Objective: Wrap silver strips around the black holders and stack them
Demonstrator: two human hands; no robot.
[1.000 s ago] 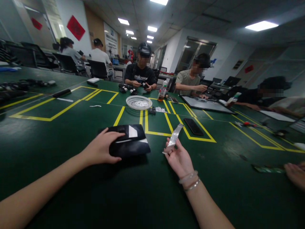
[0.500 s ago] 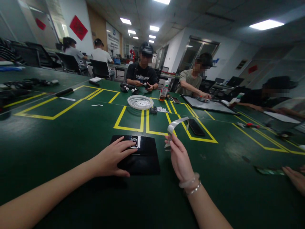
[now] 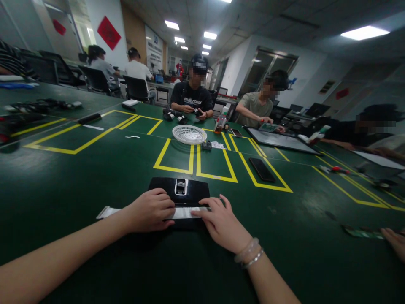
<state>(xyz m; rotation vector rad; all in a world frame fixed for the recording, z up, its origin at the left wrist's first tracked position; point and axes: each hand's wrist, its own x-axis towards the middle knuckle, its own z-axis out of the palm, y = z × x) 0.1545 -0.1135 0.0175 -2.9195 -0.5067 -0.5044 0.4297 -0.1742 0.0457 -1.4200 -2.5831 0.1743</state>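
Observation:
A glossy black plate [image 3: 164,185] lies flat on the green table in front of me, a square metal-edged fitting [image 3: 181,186] near its far edge. Across the plate stretches a flat silvery-white strip [image 3: 182,213], its far left end sticking out past my left wrist. My left hand [image 3: 153,211] has its fingers curled together over the strip, gripping it against the plate. On the right side, my right hand [image 3: 221,221] holds the strip's other end between thumb and fingers, with one finger raised.
Ahead are a white basket [image 3: 189,134], a black phone [image 3: 262,169], a bottle [image 3: 220,123] and yellow tape outlines [image 3: 172,169]. Cables [image 3: 44,105] lie at the left. Other people [image 3: 192,99] sit across the table. A co-worker's hand [image 3: 394,238] rests by a green board [image 3: 362,232] at right.
The strip came down from the air onto the plate, now straight instead of curved. My right hand moved left and down with it; my left hand shifted off the fitting and closed on the strip.

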